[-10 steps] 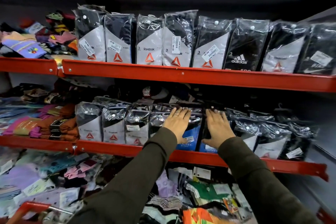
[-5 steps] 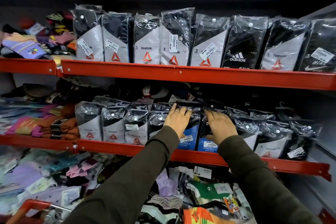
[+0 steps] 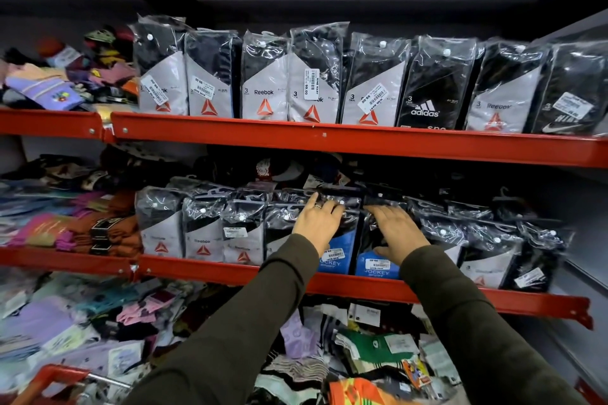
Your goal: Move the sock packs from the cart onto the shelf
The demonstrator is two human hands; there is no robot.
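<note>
Two sock packs with blue Jockey labels stand side by side on the middle shelf, in a row of clear-wrapped Reebok packs. My left hand lies flat on the left Jockey pack, fingers spread and reaching its top edge. My right hand lies flat on the right Jockey pack, fingers spread. Neither hand closes around a pack. The red cart shows only its rim at the bottom left.
The top shelf carries a full row of upright Reebok, Adidas and Nike packs. Loose coloured socks pile at the left of each shelf. The bottom level holds a jumble of mixed socks.
Both hands slid a little up and further in along the two Jockey packs, pushing them back into the row. The left fingers now reach the pack's top.
</note>
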